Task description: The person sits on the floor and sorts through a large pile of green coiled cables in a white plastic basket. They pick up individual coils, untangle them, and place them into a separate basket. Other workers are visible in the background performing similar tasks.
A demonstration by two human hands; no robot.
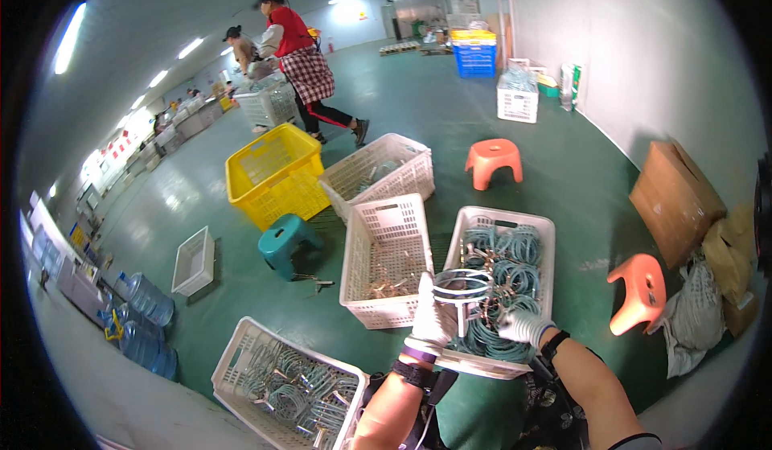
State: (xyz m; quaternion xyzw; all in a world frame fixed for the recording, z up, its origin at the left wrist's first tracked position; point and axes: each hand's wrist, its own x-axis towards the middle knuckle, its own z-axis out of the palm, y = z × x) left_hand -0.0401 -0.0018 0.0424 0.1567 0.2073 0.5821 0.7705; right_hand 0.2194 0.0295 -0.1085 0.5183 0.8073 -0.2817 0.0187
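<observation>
My left hand [433, 318], in a white knit glove, is closed on a ring-shaped coil of pale tubing [463, 284] with a short straight piece hanging below it. The coil is held up over the left side of a white crate [549, 249] full of bluish-green coils [515, 277] with brass-coloured ends. At that crate's near right, my right hand [524, 327], gloved too, rests on the coils with its fingers curled; what they grip is hidden. Left of it stands a white perforated crate [388, 237] with small brownish bits at its bottom.
Another white crate [241, 352] of coils stands at lower left. Beyond are a yellow crate [277, 197], a white crate [414, 151], a teal stool [283, 241] and orange stools [493, 156] [639, 289]. A cardboard box [674, 201] leans right. A person in red [296, 36] walks behind.
</observation>
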